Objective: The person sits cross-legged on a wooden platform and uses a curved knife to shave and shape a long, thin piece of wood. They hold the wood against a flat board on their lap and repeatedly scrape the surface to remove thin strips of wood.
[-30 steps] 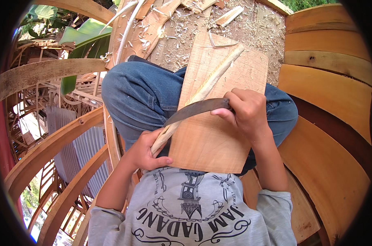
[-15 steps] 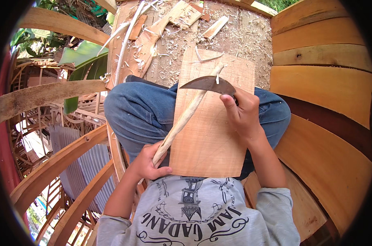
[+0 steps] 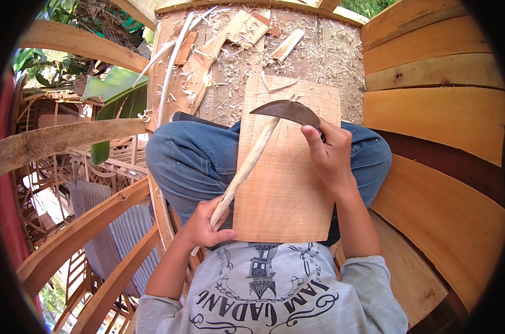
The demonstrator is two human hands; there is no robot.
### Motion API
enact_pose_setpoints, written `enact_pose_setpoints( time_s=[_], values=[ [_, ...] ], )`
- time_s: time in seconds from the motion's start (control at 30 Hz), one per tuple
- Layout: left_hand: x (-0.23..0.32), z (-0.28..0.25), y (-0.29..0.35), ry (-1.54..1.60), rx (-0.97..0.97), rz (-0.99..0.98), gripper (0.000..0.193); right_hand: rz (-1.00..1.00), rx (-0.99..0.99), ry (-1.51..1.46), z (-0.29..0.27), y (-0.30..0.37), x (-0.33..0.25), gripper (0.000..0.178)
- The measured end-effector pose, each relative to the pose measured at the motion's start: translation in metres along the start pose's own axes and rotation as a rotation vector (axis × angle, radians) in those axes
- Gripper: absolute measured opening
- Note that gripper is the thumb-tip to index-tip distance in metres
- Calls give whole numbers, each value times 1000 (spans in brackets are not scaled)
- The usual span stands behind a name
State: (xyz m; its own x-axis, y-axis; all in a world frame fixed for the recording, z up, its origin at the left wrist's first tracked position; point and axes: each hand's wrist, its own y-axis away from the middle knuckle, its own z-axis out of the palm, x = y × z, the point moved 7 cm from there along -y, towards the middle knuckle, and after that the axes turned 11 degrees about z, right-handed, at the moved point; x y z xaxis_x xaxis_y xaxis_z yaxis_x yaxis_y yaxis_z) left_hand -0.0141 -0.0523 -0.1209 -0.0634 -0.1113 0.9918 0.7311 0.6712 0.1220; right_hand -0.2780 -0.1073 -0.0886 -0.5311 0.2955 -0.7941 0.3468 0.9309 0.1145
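A person in blue jeans (image 3: 183,153) and one grey printed shirt (image 3: 302,278) sits with two bent knees apart, both hands busy with one pale stick (image 3: 244,170) and one curved knife (image 3: 288,111). The left hand (image 3: 208,222) grips the stick near its lower end, fingers curled around it, thumb pointing out toward the near left corner of one wooden board (image 3: 291,189). The stick slants up and away over that board, which spans the lap. The right hand (image 3: 331,150) closes on the knife's handle, its fingers folded and the thumb extended toward the blade; the handle itself is mostly hidden. The single dark blade crosses the stick near its far end; whether the edge touches the wood cannot be told. One thin bent strip (image 3: 277,88) lies at the board's far end. Beyond, shavings too many to count litter the plank floor (image 3: 322,72), where one short pale offcut (image 3: 288,44) lies. At least four curved slats (image 3: 69,139) line the left.
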Motion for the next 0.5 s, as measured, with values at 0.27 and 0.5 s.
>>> enact_pose_setpoints(
  time_s=[0.27,0.5],
  values=[
    [1,4,-4,-25,-15,14,61,5,-6,-184,-4,3,0,42],
    [10,-3,-1,-70,21,-6,59,53,34,-337,-18,-2,20,48]
  ],
)
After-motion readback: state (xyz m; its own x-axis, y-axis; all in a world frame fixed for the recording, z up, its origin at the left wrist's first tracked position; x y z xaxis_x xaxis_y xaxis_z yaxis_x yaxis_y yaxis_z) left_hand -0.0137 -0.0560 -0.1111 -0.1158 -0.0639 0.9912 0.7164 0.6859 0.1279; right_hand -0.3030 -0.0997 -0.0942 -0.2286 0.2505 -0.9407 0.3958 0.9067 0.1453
